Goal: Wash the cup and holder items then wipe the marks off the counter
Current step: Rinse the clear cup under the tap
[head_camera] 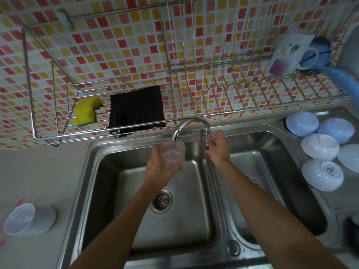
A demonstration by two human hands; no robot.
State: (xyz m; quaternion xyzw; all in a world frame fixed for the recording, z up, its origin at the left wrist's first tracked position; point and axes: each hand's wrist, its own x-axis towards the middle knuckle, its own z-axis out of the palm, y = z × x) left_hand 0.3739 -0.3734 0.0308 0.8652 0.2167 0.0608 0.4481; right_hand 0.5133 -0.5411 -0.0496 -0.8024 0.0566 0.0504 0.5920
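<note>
The left hand (159, 167) is wrapped around a clear, see-through plastic cup (172, 153), holding it mouth-up just under the spout of the curved chrome tap (189, 127), over the left basin of the stainless steel double sink (108, 171). Whether the cup holds any water cannot be told. The right hand (217, 147) is at the tap's base, its fingers curled around the handle there. The two hands are apart, one on each side of the spout.

The left basin holds nothing but its round metal drain strainer (162, 200). On the grey counter (38, 171) to the left lies one pale blue plastic cup-shaped holder (29, 219), tipped on its side with its open mouth towards the camera.

On the drainboard to the right stand five upturned bowls (320, 146), pale blue and white; the nearest one (322, 177) bears "10" on its base, other print too small to read.

A wire dish rack (213, 78) hangs on the red, orange and white mosaic tile wall. In its left part lie one yellow sponge (86, 111) and one black cloth (137, 108). In its right part lies one white mug (291, 53) with coloured spots, on its side, and a blue object (320, 53) just behind it.
</note>
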